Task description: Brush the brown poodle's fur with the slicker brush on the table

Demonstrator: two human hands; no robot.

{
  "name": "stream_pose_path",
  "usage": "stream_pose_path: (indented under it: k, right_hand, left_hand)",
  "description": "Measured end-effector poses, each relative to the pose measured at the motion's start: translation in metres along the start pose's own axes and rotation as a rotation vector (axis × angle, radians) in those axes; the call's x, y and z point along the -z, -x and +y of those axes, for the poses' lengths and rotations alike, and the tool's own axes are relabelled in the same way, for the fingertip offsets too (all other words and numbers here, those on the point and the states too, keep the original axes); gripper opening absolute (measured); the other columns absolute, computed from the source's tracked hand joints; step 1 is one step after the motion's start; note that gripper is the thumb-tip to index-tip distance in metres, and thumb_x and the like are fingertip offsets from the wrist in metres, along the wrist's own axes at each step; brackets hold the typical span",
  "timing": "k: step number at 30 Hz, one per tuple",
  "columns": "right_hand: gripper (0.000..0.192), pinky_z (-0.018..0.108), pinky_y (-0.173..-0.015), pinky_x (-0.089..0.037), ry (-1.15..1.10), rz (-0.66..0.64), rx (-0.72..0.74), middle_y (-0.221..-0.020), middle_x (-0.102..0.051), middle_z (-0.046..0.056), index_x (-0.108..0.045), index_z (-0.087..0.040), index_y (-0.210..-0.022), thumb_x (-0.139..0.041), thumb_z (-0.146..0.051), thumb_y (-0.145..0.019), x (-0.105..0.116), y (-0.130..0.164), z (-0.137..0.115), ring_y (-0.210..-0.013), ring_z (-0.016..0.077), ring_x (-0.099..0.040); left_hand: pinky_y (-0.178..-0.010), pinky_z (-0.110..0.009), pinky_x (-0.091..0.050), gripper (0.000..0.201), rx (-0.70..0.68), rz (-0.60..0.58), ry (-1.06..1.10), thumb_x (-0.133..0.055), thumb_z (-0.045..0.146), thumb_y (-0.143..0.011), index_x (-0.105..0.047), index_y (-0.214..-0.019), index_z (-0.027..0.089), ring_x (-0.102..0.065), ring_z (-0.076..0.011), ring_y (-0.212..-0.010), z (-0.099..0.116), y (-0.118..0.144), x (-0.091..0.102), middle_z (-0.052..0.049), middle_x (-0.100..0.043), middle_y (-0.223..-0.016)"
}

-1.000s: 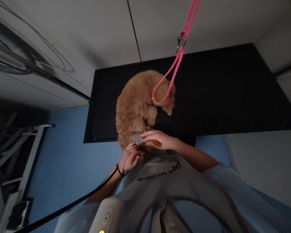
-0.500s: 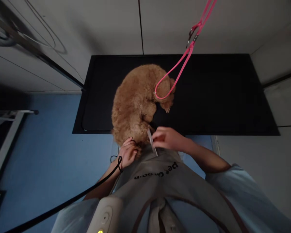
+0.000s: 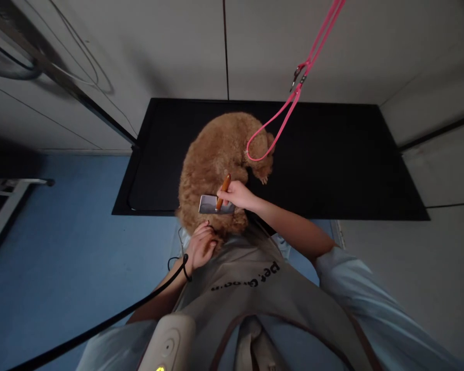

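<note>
A curly brown dog (image 3: 212, 149) lies curled on the black grooming table (image 3: 332, 165), its head toward the right. My right hand (image 3: 237, 196) is closed round the wooden handle of a slicker brush (image 3: 206, 204). The brush's flat rectangular head rests on or just over the fur of the dog's hindquarters. At the table's near edge, my left hand (image 3: 201, 247) is closed on a furry part at the dog's rear; whether it is a leg or the tail I cannot tell. A pink grooming loop (image 3: 280, 126) hangs around the dog's neck area.
A black cord (image 3: 112, 322) runs from the lower left to my left wrist. A dark metal post (image 3: 96, 113) stands at the table's left. My grey apron (image 3: 251, 288) meets the near edge. White metal legs (image 3: 7, 216) stand on the blue floor at far left.
My right hand has moved left and up from beside the dog's rear, bringing the slicker brush from edge-on to flat over the hindquarters. The left hand keeps its hold.
</note>
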State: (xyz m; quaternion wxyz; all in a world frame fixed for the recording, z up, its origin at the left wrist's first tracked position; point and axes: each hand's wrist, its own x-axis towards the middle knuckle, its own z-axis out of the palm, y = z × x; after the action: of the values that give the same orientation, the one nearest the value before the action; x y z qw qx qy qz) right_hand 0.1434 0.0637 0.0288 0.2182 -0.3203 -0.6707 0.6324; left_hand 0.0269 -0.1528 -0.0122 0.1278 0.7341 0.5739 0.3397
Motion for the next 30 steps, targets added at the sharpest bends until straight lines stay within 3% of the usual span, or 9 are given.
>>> stream_pose_path:
  k: [4,8,9,11,13,17,21,25,30]
  right_hand:
    - [0.025,0.019,-0.050,-0.040,-0.055,0.288,0.077,-0.054,-0.057,-0.003,-0.057,-0.016,-0.075,-0.058,-0.041,-0.079,0.007,0.001,0.009,-0.048,0.0086,-0.053]
    - [0.032,0.020,-0.045,-0.036,-0.113,0.063,-0.035,-0.048,-0.053,-0.004,-0.056,-0.016,-0.072,-0.059,-0.048,-0.077,0.006,0.015,0.022,-0.043,0.0089,-0.049]
    - [0.033,0.020,-0.045,-0.036,-0.114,0.083,-0.071,-0.048,-0.053,-0.004,-0.056,-0.016,-0.071,-0.060,-0.049,-0.075,0.006,0.020,0.027,-0.043,0.0089,-0.049]
    - [0.034,0.020,-0.048,-0.038,-0.129,0.292,-0.080,-0.051,-0.054,-0.004,-0.054,-0.016,-0.073,-0.061,-0.049,-0.073,0.006,0.029,0.035,-0.046,0.0094,-0.051]
    - [0.034,0.021,-0.051,-0.040,-0.180,0.435,-0.055,-0.053,-0.055,-0.004,-0.054,-0.016,-0.078,-0.060,-0.050,-0.075,0.007,0.037,0.043,-0.049,0.0097,-0.053]
    - [0.037,0.021,-0.048,-0.038,-0.273,0.343,-0.156,-0.049,-0.052,-0.005,-0.054,-0.017,-0.075,-0.060,-0.053,-0.074,0.009,0.050,0.055,-0.044,0.0093,-0.048]
    - [0.032,0.022,-0.045,-0.037,-0.223,0.631,-0.136,-0.051,-0.048,-0.006,-0.050,-0.020,-0.076,-0.062,-0.051,-0.073,0.010,0.057,0.059,-0.044,0.0094,-0.047]
    - [0.032,0.022,-0.044,-0.038,-0.325,0.352,-0.138,-0.049,-0.046,-0.007,-0.052,-0.020,-0.075,-0.061,-0.050,-0.072,-0.001,0.058,0.059,-0.042,0.0094,-0.045]
    - [0.033,0.021,-0.042,-0.033,-0.278,0.516,-0.159,-0.046,-0.043,-0.008,-0.051,-0.020,-0.074,-0.060,-0.051,-0.071,-0.010,0.055,0.062,-0.041,0.0086,-0.042]
  left_hand:
    - [-0.095,-0.045,-0.044,0.037,0.022,0.000,0.001,-0.029,0.033,-0.092,-0.058,-0.074,0.018,-0.058,-0.0187,-0.074,-0.002,-0.002,0.002,-0.007,-0.062,-0.070]
    - [-0.094,-0.042,-0.045,0.040,0.021,-0.005,0.014,-0.028,0.036,-0.093,-0.058,-0.073,0.018,-0.059,-0.0180,-0.074,-0.004,-0.004,0.006,-0.006,-0.062,-0.070]
    - [-0.093,-0.041,-0.045,0.040,0.024,0.005,0.011,-0.027,0.037,-0.093,-0.057,-0.072,0.019,-0.059,-0.0179,-0.073,-0.005,-0.005,0.007,-0.006,-0.062,-0.069]
    - [-0.085,-0.038,-0.048,0.041,0.063,0.026,-0.005,-0.027,0.037,-0.093,-0.054,-0.068,0.019,-0.058,-0.0178,-0.069,-0.008,-0.007,0.007,-0.005,-0.060,-0.065]
    - [-0.075,-0.034,-0.049,0.038,0.168,0.070,-0.052,-0.030,0.035,-0.092,-0.055,-0.069,0.018,-0.058,-0.0173,-0.067,-0.012,-0.011,0.007,-0.005,-0.059,-0.064]
    - [-0.067,-0.029,-0.046,0.026,0.524,0.155,-0.220,-0.041,0.035,-0.087,-0.059,-0.083,0.017,-0.061,-0.0178,-0.070,-0.021,-0.025,0.004,-0.006,-0.065,-0.074]
    - [-0.056,-0.025,-0.041,0.032,0.784,0.065,-0.273,-0.057,0.050,-0.076,-0.054,-0.074,0.018,-0.058,-0.0170,-0.059,-0.025,-0.044,0.005,-0.003,-0.061,-0.064]
    - [-0.053,-0.023,-0.039,0.031,0.815,0.040,-0.201,-0.058,0.047,-0.074,-0.049,-0.065,0.019,-0.055,-0.0145,-0.055,-0.027,-0.050,0.010,-0.001,-0.059,-0.060]
    - [-0.051,-0.022,-0.037,0.024,0.828,0.029,-0.106,-0.057,0.041,-0.072,-0.052,-0.069,0.018,-0.052,-0.0130,-0.053,-0.030,-0.050,0.012,0.000,-0.057,-0.059]
